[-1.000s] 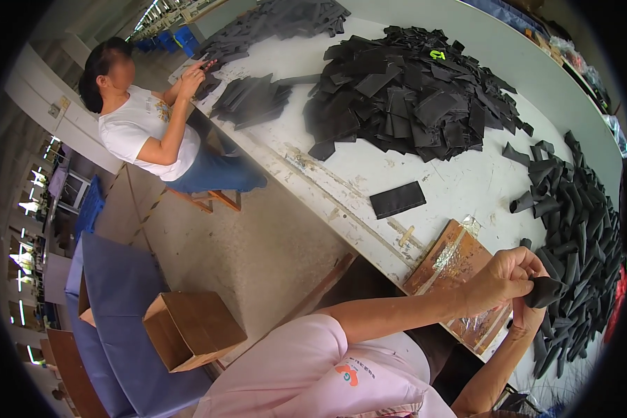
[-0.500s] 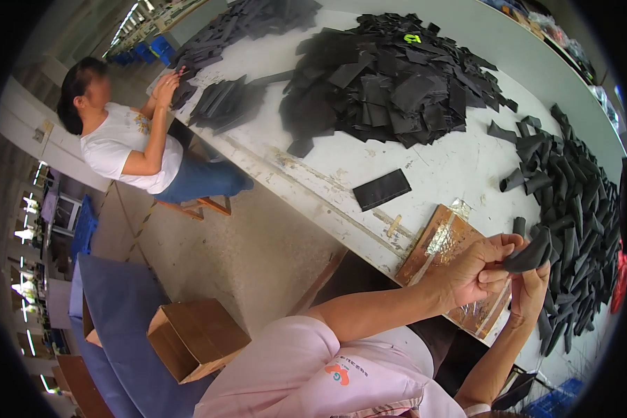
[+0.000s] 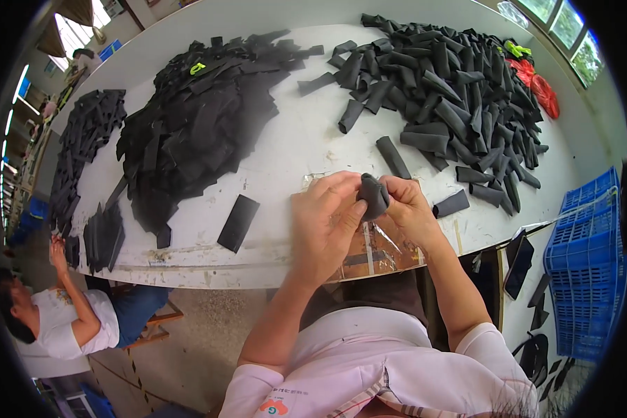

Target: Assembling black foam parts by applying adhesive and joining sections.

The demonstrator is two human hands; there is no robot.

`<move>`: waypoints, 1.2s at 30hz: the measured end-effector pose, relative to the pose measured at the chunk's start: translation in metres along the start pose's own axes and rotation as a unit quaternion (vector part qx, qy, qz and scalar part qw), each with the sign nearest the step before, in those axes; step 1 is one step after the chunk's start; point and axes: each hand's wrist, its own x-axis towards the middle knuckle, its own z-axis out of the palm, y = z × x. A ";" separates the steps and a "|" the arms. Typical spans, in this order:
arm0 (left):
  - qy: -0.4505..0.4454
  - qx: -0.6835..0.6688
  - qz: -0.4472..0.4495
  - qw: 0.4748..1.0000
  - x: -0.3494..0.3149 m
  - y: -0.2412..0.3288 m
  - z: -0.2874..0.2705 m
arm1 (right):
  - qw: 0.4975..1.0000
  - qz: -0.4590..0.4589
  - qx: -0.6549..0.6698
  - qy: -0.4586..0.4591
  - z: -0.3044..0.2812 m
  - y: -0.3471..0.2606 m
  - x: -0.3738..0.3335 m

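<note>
Both my hands meet over the near edge of a white table (image 3: 299, 146). My left hand (image 3: 325, 223) and my right hand (image 3: 405, 209) pinch the same small rolled black fabric piece (image 3: 373, 195) between their fingers. Under them lies a brown board covered with clear tape (image 3: 369, 247). A flat black rectangular piece (image 3: 237, 223) lies to the left of my left hand. A rolled black piece (image 3: 451, 204) rests just right of my right hand.
A large heap of flat black pieces (image 3: 195, 125) fills the left middle of the table. A pile of rolled black pieces (image 3: 460, 97) covers the far right. A blue crate (image 3: 586, 265) stands at the right. A person in a white shirt (image 3: 63, 327) sits at lower left.
The view has swung so the table now lies straight ahead. My hands have come to the picture's centre, still working the black piece, which is now rolled tighter between my fingers.
</note>
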 end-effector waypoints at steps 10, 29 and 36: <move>0.164 -0.245 -0.144 0.945 -0.008 0.026 0.006 | 0.771 -0.274 -0.573 0.051 0.018 -0.052 -0.008; -0.079 -0.108 -0.194 0.972 0.015 0.006 0.018 | 0.873 -0.198 -0.444 0.028 0.006 0.010 -0.011; -0.097 -0.150 -0.174 0.968 0.026 0.017 0.013 | 0.880 -0.307 -0.359 0.038 0.008 -0.008 -0.011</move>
